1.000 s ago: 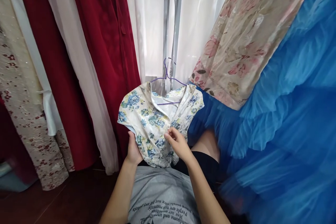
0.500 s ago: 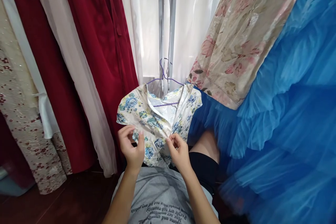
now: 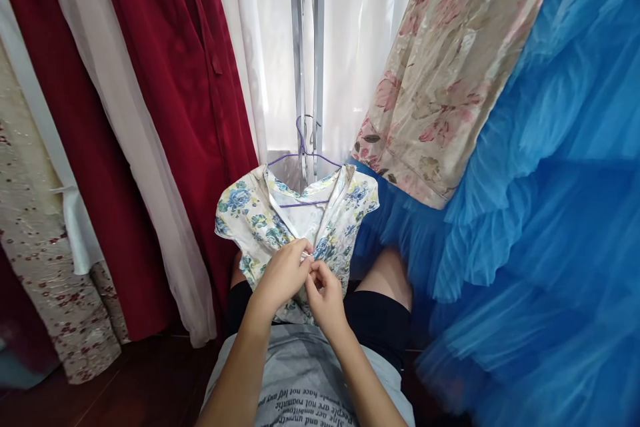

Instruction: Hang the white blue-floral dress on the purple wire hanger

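Note:
A small cream dress with blue flowers (image 3: 250,213) hangs on a purple wire hanger (image 3: 303,159) in front of me, over my knees. My left hand (image 3: 283,273) and my right hand (image 3: 326,297) meet at the dress's front opening, just below the collar. Both pinch the fabric edges together there, fingers closed. What sits between the fingertips is too small to make out.
A metal pole (image 3: 306,47) rises behind the hanger before white curtains (image 3: 360,27). Dark red garments (image 3: 170,80) and a pale sheer one (image 3: 125,120) hang on the left. A pink-flowered dress (image 3: 450,67) and a blue tulle skirt (image 3: 550,213) fill the right.
My left hand left the dress's left side and moved in to the front opening beside my right hand. The view has shifted slightly to the right.

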{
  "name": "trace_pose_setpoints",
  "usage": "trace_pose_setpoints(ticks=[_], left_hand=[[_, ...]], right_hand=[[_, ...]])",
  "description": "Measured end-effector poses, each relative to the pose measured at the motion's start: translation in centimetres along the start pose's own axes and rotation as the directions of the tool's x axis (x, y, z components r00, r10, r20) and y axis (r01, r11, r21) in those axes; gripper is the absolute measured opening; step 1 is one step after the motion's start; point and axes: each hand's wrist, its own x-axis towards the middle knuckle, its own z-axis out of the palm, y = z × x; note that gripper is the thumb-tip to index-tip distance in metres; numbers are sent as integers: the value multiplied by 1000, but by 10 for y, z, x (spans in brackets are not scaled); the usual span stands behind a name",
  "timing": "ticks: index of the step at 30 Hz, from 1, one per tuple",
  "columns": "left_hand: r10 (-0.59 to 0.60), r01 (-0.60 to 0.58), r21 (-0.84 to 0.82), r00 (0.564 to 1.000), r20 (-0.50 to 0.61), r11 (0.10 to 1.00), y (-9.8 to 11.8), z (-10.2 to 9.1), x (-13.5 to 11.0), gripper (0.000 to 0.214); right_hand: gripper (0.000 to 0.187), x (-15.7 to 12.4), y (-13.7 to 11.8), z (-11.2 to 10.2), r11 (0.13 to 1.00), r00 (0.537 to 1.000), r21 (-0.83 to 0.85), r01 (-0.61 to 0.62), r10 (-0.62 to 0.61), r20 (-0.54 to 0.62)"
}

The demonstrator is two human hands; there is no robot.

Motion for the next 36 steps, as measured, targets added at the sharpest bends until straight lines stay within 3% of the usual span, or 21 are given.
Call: trace_pose_setpoints(ticks=[5,9,20,26,36], left_hand=[[103,-100,-120,994,22,988,5,8,-12,15],[116,-112,-207,993,5,972,4,14,-20,15],[129,-142,-364,990,-60,921,0,15,-16,37],[140,-180,-344,980,-140,921,0,11,11,39],[254,-300,-236,945,-204,924,14,-55,92,35]], right_hand=[[15,-4,3,-7,1000,976,20,-7,12,-219],[13,-5,5,-13,998,991,-55,23,-30,-133],[30,-2,6,-18,994,991,-71,84,-91,-103],[33,10,8,-22,988,989,-119,102,-114,-99],[34,25,4,-18,982,988,-140,124,-135,-74]])
